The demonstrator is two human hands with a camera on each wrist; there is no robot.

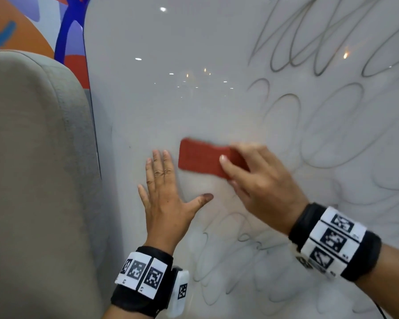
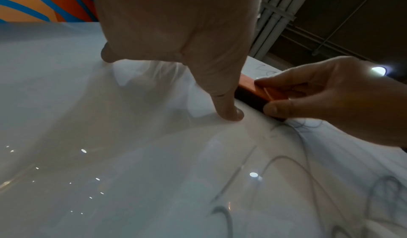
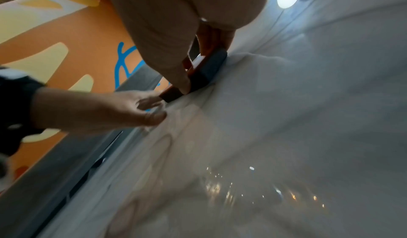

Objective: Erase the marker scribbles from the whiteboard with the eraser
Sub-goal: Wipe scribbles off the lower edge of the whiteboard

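Note:
A glossy whiteboard [image 1: 171,100] fills the head view, its left part wiped and grey marker scribbles [image 1: 309,116] looping over its right and lower parts. My right hand [image 1: 258,180] grips a red eraser [image 1: 200,158] by its right end and holds it flat on the board. Just left of it my left hand [image 1: 164,199] lies flat on the board with fingers spread, thumb under the eraser. In the left wrist view the eraser [image 2: 253,88] shows beside my left thumb. The right wrist view shows the eraser's dark felt [image 3: 209,69] against the whiteboard [image 3: 286,120].
A grey padded panel [image 1: 37,169] stands along the board's left edge. Behind it is a wall with orange, red and blue shapes [image 1: 21,31]. Ceiling lights reflect in the board's middle.

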